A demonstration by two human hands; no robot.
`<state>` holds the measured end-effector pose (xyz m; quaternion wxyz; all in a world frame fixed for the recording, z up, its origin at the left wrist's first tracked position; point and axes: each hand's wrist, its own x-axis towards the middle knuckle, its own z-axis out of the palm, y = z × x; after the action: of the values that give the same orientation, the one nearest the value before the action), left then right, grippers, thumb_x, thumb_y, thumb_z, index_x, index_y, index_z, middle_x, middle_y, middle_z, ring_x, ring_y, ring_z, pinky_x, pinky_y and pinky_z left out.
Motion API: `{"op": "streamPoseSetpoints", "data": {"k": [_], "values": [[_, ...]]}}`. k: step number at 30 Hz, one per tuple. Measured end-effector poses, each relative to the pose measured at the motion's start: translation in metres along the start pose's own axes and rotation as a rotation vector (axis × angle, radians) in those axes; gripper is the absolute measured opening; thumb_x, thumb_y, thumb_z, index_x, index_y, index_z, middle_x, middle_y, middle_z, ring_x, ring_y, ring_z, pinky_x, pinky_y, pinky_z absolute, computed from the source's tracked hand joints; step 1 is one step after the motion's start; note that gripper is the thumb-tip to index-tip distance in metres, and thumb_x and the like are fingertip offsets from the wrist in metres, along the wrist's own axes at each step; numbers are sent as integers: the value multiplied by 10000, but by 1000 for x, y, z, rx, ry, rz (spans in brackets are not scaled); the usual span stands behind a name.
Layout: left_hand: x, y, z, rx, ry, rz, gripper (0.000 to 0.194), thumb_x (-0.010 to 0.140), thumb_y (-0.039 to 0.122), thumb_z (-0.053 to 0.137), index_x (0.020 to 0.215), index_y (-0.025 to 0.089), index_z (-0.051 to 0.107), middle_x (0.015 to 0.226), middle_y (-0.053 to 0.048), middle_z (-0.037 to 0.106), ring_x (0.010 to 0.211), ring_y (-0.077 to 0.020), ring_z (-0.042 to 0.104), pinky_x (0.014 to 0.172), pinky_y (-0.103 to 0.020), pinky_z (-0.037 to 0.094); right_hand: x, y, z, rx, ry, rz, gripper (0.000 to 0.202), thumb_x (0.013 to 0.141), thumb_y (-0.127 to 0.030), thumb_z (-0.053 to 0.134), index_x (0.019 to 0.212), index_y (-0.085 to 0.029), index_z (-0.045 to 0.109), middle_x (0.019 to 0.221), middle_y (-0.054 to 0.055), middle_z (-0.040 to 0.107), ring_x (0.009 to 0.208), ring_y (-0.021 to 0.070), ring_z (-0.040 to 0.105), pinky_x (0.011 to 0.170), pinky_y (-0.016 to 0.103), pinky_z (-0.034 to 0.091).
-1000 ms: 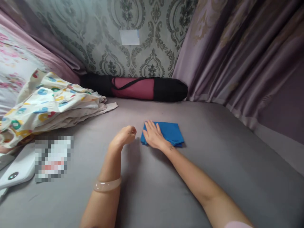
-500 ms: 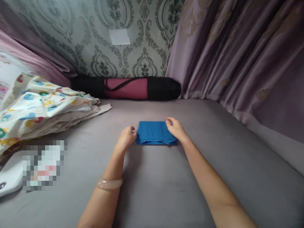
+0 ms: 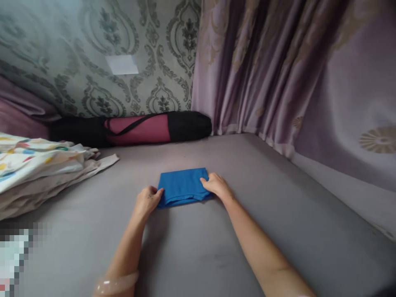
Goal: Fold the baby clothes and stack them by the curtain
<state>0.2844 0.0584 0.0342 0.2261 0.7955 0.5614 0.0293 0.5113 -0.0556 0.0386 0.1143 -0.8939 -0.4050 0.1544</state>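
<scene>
A blue cloth garment, folded into a flat rectangle, lies on the grey bed sheet. Its near edge shows several stacked layers. My left hand pinches the left edge, thumb on top and the other fingers tucked out of sight. On the opposite side, my right hand grips the right edge, its thumb resting on the upper face and its fingers at or under the side. What kind of garment it is cannot be made out.
A black and maroon roll bag with a strap lies along the wall. Rumpled patterned fabric is heaped at the left. Purple curtains hang at the back and right. A blurred-out item lies at the lower left.
The view has swung right, so everything sits further left. My right hand has slid from the garment's top to its right edge, and my left hand now grips the left edge.
</scene>
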Motion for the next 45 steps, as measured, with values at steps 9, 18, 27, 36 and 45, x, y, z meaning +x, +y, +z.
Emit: {"op": "streamPoseSetpoints", "data": {"k": [9, 18, 27, 36, 45], "values": [[4, -3, 5, -84, -45, 0, 386, 772, 525, 505, 785, 167, 648, 705, -81, 679, 735, -261, 663, 606, -292, 440, -2, -4, 5, 319, -49, -128, 362, 702, -341, 644, 1023, -175, 659, 1071, 116, 710, 976, 250, 663, 756, 268, 496], [12, -12, 14, -220, 57, 77, 437, 650, 569, 552, 794, 172, 662, 735, -91, 703, 773, -299, 678, 610, -323, 473, 5, -3, 20, 926, -54, -55, 199, 635, -144, 604, 827, -185, 576, 726, -14, 640, 703, 155, 626, 570, 215, 466], [-10, 24, 49, -457, 29, 447, 676, 770, 637, 518, 1229, 141, 546, 1188, -143, 659, 1027, -267, 659, 871, -378, 535, 35, 70, -21, 971, 91, 23, 189, 668, -116, 628, 835, -187, 575, 723, -15, 656, 673, 137, 624, 593, 215, 502], [-8, 18, 91, 120, 292, 748, 645, 921, 566, 314, 1351, 114, 477, 1409, -162, 507, 1338, -299, 436, 1096, -494, 362, 76, 212, -92, 728, 320, 175, 243, 700, -128, 609, 942, -150, 620, 876, 67, 703, 777, 184, 655, 705, 282, 534], [-8, 15, 96, 240, 333, 751, 671, 916, 567, 278, 1368, 110, 471, 1420, -142, 499, 1340, -277, 436, 1101, -459, 367, 111, 311, -129, 430, 521, 295, 367, 695, -74, 596, 1051, -155, 625, 965, 85, 694, 929, 208, 657, 825, 301, 514]]}}
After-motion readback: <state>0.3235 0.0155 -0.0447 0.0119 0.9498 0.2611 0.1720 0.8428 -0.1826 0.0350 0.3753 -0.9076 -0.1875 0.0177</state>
